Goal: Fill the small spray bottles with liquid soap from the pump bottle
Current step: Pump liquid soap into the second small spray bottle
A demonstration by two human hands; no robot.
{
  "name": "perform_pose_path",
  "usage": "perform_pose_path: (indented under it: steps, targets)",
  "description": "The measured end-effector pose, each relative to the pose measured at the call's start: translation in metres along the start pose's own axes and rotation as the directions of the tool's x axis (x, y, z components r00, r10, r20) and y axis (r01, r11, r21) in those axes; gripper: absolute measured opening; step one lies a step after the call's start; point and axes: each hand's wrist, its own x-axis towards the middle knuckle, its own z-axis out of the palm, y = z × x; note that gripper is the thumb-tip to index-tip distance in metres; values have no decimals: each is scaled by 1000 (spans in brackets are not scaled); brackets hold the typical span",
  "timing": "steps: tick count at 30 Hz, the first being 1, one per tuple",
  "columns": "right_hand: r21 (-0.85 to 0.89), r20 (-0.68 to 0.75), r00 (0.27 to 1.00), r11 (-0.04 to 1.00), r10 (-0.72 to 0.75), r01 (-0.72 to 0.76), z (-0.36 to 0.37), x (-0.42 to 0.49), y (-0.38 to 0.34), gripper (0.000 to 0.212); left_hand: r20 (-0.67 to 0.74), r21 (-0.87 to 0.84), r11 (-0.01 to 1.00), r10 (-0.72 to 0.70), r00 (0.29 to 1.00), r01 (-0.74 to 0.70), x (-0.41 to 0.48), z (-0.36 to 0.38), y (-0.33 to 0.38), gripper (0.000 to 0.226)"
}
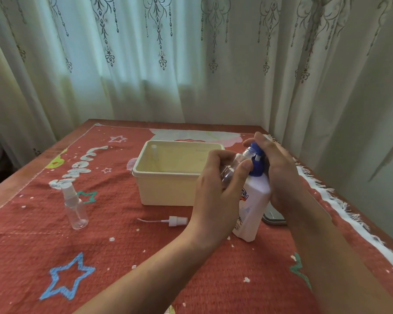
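My left hand (pixel 216 191) grips a small clear spray bottle (pixel 234 166) with its cap off, tilted so its open neck meets the nozzle of the blue pump (pixel 258 162). The pump sits on a white soap bottle (pixel 252 211) that leans on the table. My right hand (pixel 279 168) lies over the pump head from the right side. A second small clear spray bottle (pixel 75 209) stands capped at the left. A loose white sprayer cap with its tube (pixel 170 221) lies on the cloth between them.
A cream plastic box (pixel 168 184) stands open behind my hands, with another small bottle (pixel 154 152) inside at its far left. A grey flat object (pixel 273 217) lies behind the soap bottle. A red patterned cloth (pixel 123 257) covers the table; curtains hang behind.
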Motion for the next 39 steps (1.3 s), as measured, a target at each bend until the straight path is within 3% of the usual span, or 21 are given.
perform_pose_path:
  steps: [7,13,18,24,29,36,39]
  targets:
    - [-19,8,1000,999,-26,26,-2,3,1,11,-15,-5,1000,-6,1000,6,-1,1,-2,17]
    - [-9,26,1000,1000,0,0,-1,0,1,30,-28,2,1000,5,1000,-5,0,2,1,15]
    - [-18,-4,1000,1000,-15,15,-2,3,1,13,-12,11,1000,2,1000,-2,-3,2,0,16]
    - [-17,-4,1000,1000,-6,6,-1,2,3,24,-18,3,1000,3,1000,-3,-1,1,1,17]
    - [9,1,1000,1000,-28,28,-2,3,1,11,-5,25,1000,-13,1000,14,-3,2,-1,20]
    - [25,14,1000,999,-24,24,-1,0,1,21,-16,-6,1000,-14,1000,14,-1,1,2,16]
    - [18,6,999,999,-43,43,-1,2,2,12,-4,10,1000,-14,1000,14,-2,1,2,17]
